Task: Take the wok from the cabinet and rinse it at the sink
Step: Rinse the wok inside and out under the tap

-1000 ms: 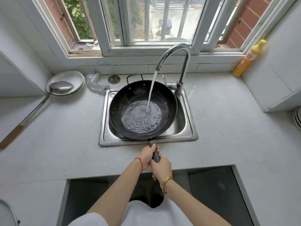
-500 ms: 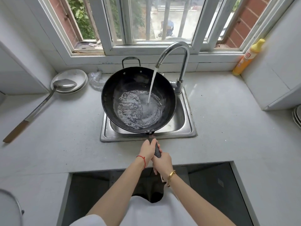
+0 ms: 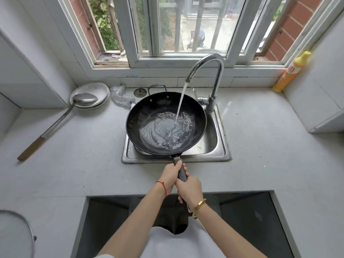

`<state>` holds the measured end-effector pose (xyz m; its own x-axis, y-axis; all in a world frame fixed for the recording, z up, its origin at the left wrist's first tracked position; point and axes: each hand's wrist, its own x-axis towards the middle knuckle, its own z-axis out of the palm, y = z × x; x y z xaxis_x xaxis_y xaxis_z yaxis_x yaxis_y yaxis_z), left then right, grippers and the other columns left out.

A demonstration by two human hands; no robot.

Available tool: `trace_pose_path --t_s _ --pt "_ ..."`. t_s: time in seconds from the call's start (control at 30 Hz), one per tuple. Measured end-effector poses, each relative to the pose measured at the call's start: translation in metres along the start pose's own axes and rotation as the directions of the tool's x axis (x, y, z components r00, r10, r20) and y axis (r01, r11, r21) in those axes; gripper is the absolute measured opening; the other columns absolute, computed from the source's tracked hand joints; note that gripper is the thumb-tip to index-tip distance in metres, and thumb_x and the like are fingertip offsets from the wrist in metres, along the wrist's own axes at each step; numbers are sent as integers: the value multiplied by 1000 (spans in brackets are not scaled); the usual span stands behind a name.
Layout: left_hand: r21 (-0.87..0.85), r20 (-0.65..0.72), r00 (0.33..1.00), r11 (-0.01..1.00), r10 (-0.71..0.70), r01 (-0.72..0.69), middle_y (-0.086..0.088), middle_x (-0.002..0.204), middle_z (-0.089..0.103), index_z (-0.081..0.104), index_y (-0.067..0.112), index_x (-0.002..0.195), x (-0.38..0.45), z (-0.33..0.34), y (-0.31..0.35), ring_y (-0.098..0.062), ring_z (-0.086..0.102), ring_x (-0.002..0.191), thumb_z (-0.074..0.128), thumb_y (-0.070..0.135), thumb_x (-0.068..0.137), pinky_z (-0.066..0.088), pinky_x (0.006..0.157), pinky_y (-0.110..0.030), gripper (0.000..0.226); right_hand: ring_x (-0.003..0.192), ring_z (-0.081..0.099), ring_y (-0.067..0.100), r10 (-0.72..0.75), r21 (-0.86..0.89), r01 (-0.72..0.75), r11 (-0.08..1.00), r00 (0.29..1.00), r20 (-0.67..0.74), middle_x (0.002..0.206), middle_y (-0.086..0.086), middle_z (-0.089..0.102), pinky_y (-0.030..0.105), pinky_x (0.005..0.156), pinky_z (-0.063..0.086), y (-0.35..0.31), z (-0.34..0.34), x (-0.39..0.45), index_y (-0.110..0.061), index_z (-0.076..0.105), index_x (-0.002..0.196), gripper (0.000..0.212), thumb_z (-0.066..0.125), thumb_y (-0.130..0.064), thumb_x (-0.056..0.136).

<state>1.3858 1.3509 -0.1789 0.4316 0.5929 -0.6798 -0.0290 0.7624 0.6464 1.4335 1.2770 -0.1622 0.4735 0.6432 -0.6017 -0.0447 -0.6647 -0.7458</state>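
View from above a grey kitchen counter [image 3: 260,146] with a small steel sink [image 3: 214,146] at the centre of the frame. A black wok [image 3: 147,116] sits over the sink, covering most of the basin, its rim reaching past the sink's left edge. A curved chrome tap [image 3: 214,71] rises from the sink's upper right corner, and a stream of water [image 3: 180,103] falls from its spout into the wok, where a shallow pool churns around the point of impact. The wok's dark handle [image 3: 182,173] points toward the bottom of the frame. Both hands grip this handle: the left hand [image 3: 170,176], with a red string at the wrist, wraps it nearer the pan; the right hand [image 3: 189,189], with a gold bracelet, closes round it just below, the two hands touching.

At left of the frame, a long metal spatula [image 3: 55,123] with a wooden grip lies diagonally, its blade resting on stacked pale plates [image 3: 100,90]. Between plates and wok lies a crumpled silvery scrubber [image 3: 119,95], and just right of it a small round drain cover [image 3: 140,92]. In the upper right corner stands an orange bottle [image 3: 287,75] with a yellow cap. A barred window [image 3: 186,25] fills the top of the frame
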Motion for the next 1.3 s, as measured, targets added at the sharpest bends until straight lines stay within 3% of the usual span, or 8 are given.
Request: trace_pose_path --t_s 0.13,0.3,0.5,0.7,0.87,0.97,1.13,1.3 --pt "-87 64 997 995 -36 42 -7 73 52 51 4 87 0 1 1 -19 51 60 41 17 104 51 58 -27 23 40 53 17 -33 -100 29 995 999 -41 62 8 57 17 33 39 -1 -5 -1 -7 62 87 16 61 -22 90" --pt "-17 84 996 1000 -19 20 -6 74 55 51 4 90 2 3 -3 -19 55 59 41 17 104 53 60 -29 21 43 54 19 -35 -115 32 993 999 -19 63 9 57 17 33 39 4 -13 0 -12 59 81 15 62 -23 89" --pt "100 -21 998 993 67 -64 -10 75 59 52 3 91 6 4 -8 -21 60 60 46 16 102 56 58 -28 18 30 48 12 -26 -42 28 999 998 57 50 1 53 21 33 39 6 -16 5 -12 57 77 17 63 -23 89" --pt "201 -137 980 973 146 -117 -8 74 70 59 4 84 14 3 -5 -29 68 66 57 23 96 60 77 -44 22 30 44 12 20 56 -29 998 988 150 42 -2 48 22 34 38 -5 -17 12 -11 53 74 20 59 -17 91" --pt "243 -144 975 961 171 -133 -10 77 73 65 8 78 15 1 8 -31 71 75 62 28 91 59 83 -46 23 31 44 13 21 115 -39 993 988 153 45 1 47 22 34 40 -20 -16 11 -9 51 74 18 57 -11 92" --pt "172 -95 987 979 130 -113 -13 79 69 63 4 82 14 5 11 -29 67 71 60 22 95 59 81 -42 22 30 46 13 11 95 -21 995 995 102 45 2 49 22 34 41 -22 -16 10 -7 53 74 18 58 -10 91" --pt "118 13 995 988 101 -102 -9 75 63 58 0 91 8 12 18 -16 64 57 51 18 100 58 60 -25 20 30 47 16 -16 53 15 998 999 31 47 5 50 23 35 41 -22 -20 12 -7 56 72 17 61 -14 87" --pt "81 59 997 995 46 -51 -10 78 60 56 -1 98 6 15 18 -18 63 59 50 18 101 57 59 -26 20 33 48 13 -48 -9 48 999 999 -3 57 8 54 20 35 42 -14 -21 12 -11 60 80 15 64 -22 89"
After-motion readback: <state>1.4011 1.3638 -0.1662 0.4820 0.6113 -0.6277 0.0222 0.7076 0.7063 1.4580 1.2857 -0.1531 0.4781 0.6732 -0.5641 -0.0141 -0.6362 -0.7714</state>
